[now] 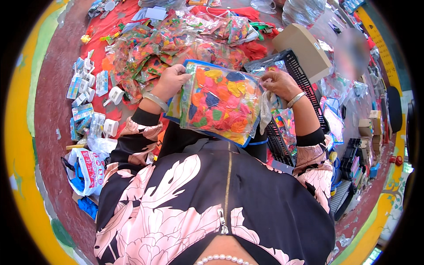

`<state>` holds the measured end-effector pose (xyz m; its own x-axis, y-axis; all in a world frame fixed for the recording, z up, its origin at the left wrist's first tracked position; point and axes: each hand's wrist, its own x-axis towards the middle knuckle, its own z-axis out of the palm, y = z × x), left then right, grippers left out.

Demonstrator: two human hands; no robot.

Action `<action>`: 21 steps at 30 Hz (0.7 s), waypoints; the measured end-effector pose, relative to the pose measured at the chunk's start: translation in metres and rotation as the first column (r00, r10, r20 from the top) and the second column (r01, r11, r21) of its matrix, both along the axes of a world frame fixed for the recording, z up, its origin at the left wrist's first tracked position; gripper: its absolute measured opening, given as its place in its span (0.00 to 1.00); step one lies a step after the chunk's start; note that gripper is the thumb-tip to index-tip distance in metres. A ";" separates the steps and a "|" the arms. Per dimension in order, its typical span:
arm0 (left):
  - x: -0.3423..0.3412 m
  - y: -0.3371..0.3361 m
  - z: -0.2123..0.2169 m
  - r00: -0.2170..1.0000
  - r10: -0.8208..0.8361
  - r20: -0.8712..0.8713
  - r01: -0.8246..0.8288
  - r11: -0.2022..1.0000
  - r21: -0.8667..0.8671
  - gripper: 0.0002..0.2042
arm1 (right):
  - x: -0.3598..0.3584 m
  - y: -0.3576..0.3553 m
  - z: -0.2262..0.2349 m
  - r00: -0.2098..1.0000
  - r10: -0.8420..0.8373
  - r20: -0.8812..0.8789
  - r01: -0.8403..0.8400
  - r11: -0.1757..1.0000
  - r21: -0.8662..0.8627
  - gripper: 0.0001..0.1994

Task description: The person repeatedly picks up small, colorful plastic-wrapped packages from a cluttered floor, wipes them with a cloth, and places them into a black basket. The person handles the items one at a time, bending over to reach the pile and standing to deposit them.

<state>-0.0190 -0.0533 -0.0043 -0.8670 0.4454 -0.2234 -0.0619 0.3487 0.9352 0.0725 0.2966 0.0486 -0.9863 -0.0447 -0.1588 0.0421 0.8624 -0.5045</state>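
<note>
A clear plastic bag of flat, multicoloured balloons (pixel 223 99) is held up over my lap. My left hand (pixel 170 83) pinches its upper left corner, fingers closed. At the upper right corner my right hand (pixel 281 85) is closed on the bag's edge, thumb and fingertips together. Behind and under the bag, blue edges of something flat (pixel 244 142) show; the bag hides most of it. A greyish-white cloth (pixel 266 114) hangs just below my right hand. Beyond my hands lies a heap of similar filled bags (pixel 148 48).
A black plastic crate (pixel 302 73) stands at my right, with an open cardboard box (pixel 304 49) beside it. Several white plastic gadgets (pixel 115 95) and blue-white packages lie at the left, near a white printed carrier bag (pixel 90 170). Small boxes (pixel 365 128) line the far right.
</note>
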 end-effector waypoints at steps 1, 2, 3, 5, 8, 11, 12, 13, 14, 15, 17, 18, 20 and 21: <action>0.002 -0.001 0.006 0.996 -0.005 0.091 0.007 1.000 -0.024 0.07 | 0.000 0.000 0.001 1.000 -0.003 0.005 0.003 1.000 0.029 0.11; 0.003 -0.002 0.007 0.993 0.011 0.115 -0.014 1.000 0.025 0.07 | 0.001 -0.001 0.003 1.000 -0.008 0.010 0.007 0.998 0.058 0.11; 0.004 -0.002 0.007 0.990 0.025 0.140 -0.035 0.997 0.074 0.07 | 0.003 -0.002 0.006 1.000 -0.013 0.014 0.012 0.996 0.087 0.11; 0.008 -0.003 0.012 0.983 0.027 0.183 -0.058 0.985 0.164 0.08 | 0.008 -0.008 0.021 0.999 -0.037 0.002 0.037 0.993 0.111 0.11; 0.024 -0.006 0.044 0.981 -0.013 0.195 -0.042 0.961 0.275 0.09 | 0.028 -0.017 0.059 0.998 -0.009 -0.062 0.015 0.995 0.094 0.10; 0.036 -0.012 0.096 0.992 -0.040 0.118 -0.001 0.945 0.327 0.10 | 0.049 -0.018 0.101 0.990 -0.020 -0.141 0.016 1.000 -0.026 0.09; 0.036 -0.014 0.115 0.996 -0.046 0.077 0.020 0.948 0.317 0.10 | 0.055 -0.019 0.116 0.982 -0.018 -0.187 0.010 0.999 -0.043 0.08; 0.038 -0.016 0.127 0.998 -0.050 0.034 0.037 0.951 0.307 0.10 | 0.062 -0.025 0.131 0.957 -0.035 -0.288 0.031 0.999 -0.017 0.07; 0.037 -0.019 0.130 0.995 -0.036 -0.088 0.065 0.936 0.346 0.10 | 0.069 -0.033 0.144 0.921 -0.048 -0.386 0.055 0.998 0.007 0.07; 0.033 -0.023 0.131 0.978 -0.017 -0.209 0.097 0.920 0.380 0.09 | 0.075 -0.040 0.153 0.876 -0.057 -0.480 0.079 0.996 0.028 0.06; 0.035 -0.025 0.141 0.929 0.045 -0.368 0.127 0.894 0.430 0.07 | 0.088 -0.048 0.163 0.774 0.103 -0.625 0.042 0.976 0.212 0.05; 0.035 -0.027 0.137 0.872 0.040 -0.487 0.178 0.903 0.392 0.06 | 0.092 -0.052 0.165 0.710 0.190 -0.678 0.034 0.952 0.303 0.04; 0.030 -0.035 0.121 0.713 0.017 -0.701 0.265 0.919 0.293 0.05 | 0.102 -0.060 0.161 0.631 0.417 -0.654 -0.091 0.877 0.472 0.07; 0.029 -0.040 0.111 0.682 -0.058 -0.729 0.339 0.908 0.245 0.07 | 0.107 -0.064 0.151 0.629 0.487 -0.605 -0.125 0.832 0.540 0.08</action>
<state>0.0096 -0.0931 0.1063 -0.5848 0.5470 0.5990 0.6823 -0.0676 0.7279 0.1796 0.2325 0.2001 -0.7368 -0.4759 0.4802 -0.4679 0.8716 0.1459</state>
